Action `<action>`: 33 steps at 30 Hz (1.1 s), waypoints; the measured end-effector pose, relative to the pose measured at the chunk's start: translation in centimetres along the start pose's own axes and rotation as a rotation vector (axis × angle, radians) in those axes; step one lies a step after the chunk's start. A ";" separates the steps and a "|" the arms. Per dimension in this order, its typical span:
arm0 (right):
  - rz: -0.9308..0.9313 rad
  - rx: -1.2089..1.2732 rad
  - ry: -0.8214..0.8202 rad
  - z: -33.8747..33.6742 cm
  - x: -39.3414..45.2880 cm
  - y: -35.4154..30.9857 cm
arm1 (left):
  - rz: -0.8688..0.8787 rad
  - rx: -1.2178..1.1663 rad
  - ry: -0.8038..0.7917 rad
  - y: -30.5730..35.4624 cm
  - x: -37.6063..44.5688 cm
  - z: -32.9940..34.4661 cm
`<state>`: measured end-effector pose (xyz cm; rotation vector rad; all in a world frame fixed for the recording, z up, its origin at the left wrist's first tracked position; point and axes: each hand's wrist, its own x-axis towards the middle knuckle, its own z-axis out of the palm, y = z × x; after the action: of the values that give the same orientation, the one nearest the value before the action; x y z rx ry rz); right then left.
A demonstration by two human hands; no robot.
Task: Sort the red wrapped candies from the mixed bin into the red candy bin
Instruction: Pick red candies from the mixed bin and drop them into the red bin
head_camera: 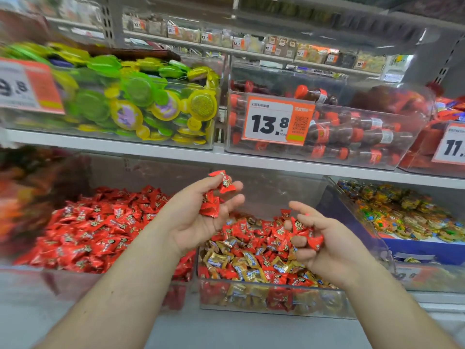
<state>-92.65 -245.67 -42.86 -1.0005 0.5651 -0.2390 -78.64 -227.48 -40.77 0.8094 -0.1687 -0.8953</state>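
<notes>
Brightly lit shop shelves [176, 152] carry orange price tags [278, 122].

Shiny red foil-wrapped candies [83, 230], small star-like emblem; mixed clear bin [264, 285] red plus gold/blue wrappers; orange-white rectangular price tag [276, 122], black digits.

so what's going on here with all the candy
A person is picking red wrapped candies out of the clear mixed bin of red and gold sweets. The left hand holds several red candies, and the right hand holds a few more, both above the mixed bin. The all-red candy bin sits to its left.
</notes>
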 end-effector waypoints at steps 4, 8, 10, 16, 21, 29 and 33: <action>0.092 -0.080 -0.103 4.6 -0.1 0.0 | 0.093 -0.018 0.151 2.4 -1.0 -3.9; 0.167 -0.257 -0.127 10.2 0.9 0.5 | 0.113 0.018 0.304 3.9 -1.7 -7.6; 0.188 -0.352 -0.134 13.1 1.7 0.9 | 0.099 0.034 0.347 4.4 -2.0 -9.1; 0.215 -0.416 -0.122 18.7 4.0 3.1 | 0.120 0.140 0.404 5.0 -2.6 -11.1; 0.231 -0.425 -0.119 19.3 3.9 3.6 | 0.173 0.261 0.431 5.0 -3.2 -11.8; 0.188 -0.386 -0.143 17.8 3.2 3.0 | 0.298 0.316 0.372 4.6 -3.4 -11.1; 0.025 -0.332 -0.106 15.2 2.5 2.1 | 0.374 0.433 0.310 3.7 -3.3 -7.9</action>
<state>-82.35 -234.60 -39.16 -1.3186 0.5293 -0.0690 -74.87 -219.29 -43.12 1.2602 -0.2357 -0.3732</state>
